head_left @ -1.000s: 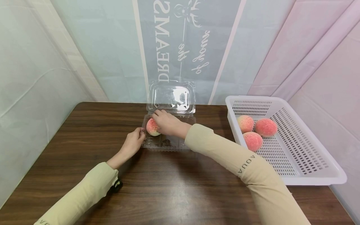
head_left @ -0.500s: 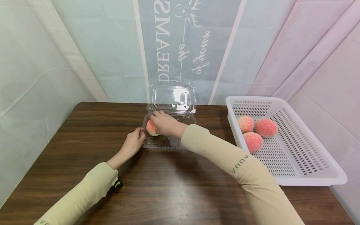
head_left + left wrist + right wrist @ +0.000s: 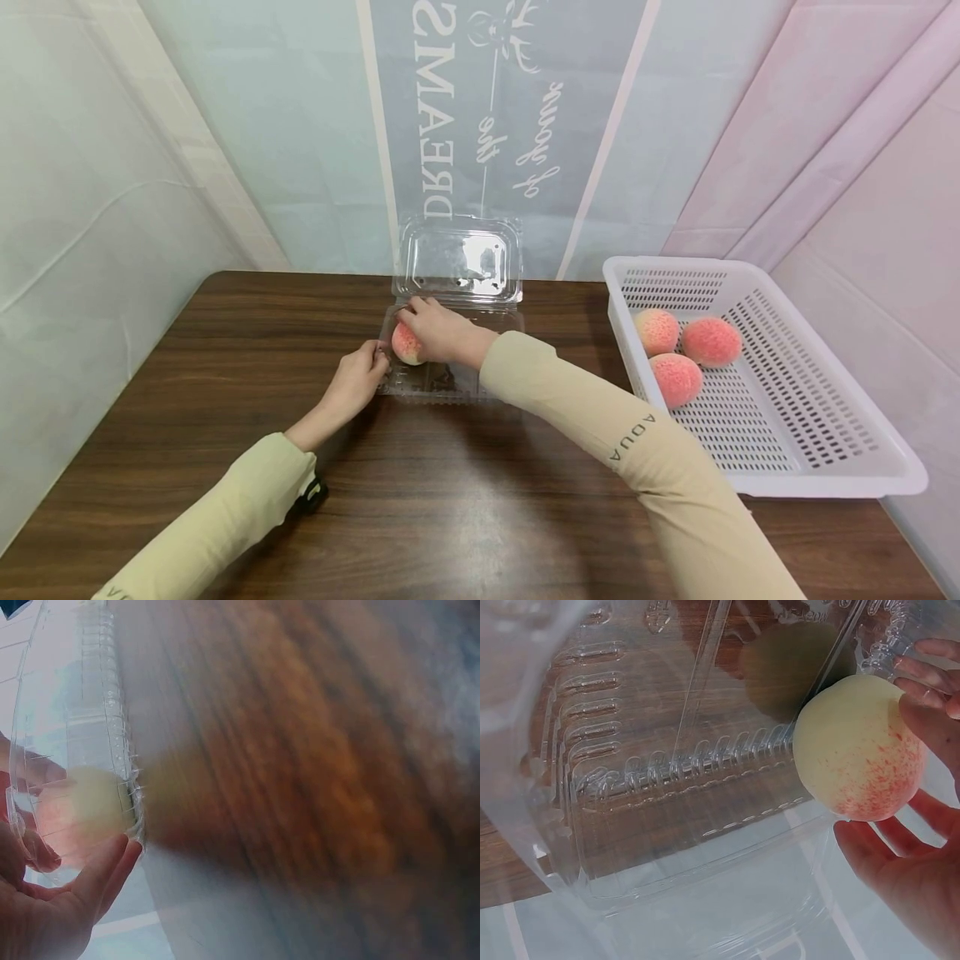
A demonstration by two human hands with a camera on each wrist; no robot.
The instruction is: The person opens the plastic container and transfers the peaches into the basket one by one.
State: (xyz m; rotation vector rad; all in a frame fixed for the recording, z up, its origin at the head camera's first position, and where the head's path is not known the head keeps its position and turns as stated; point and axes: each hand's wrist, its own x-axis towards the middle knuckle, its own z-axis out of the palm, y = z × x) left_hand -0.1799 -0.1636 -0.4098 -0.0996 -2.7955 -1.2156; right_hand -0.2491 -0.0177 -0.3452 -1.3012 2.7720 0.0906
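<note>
In the head view, a clear plastic clamshell box (image 3: 465, 388) lies with its lid (image 3: 457, 250) raised at the back. My left hand (image 3: 354, 382) grips the left edge of the box, its fingertips against the outer wall in the left wrist view. A pink and cream peach (image 3: 406, 343) sits at the left end of the base, held by my right hand (image 3: 444, 331). From the right wrist, the peach (image 3: 862, 754) shows its pale side, with thumb and fingers around it. Part of it is hidden under my right hand in the head view.
On the right, a white perforated plastic basket (image 3: 795, 392) holds three more peaches (image 3: 711, 342). The dark wooden table (image 3: 420, 517) ends at a fabric backdrop (image 3: 315, 167) just behind the box lid.
My right hand and forearm have shifted slightly left, covering a little more of the peach. The left hand, the box and the basket stay about where they were.
</note>
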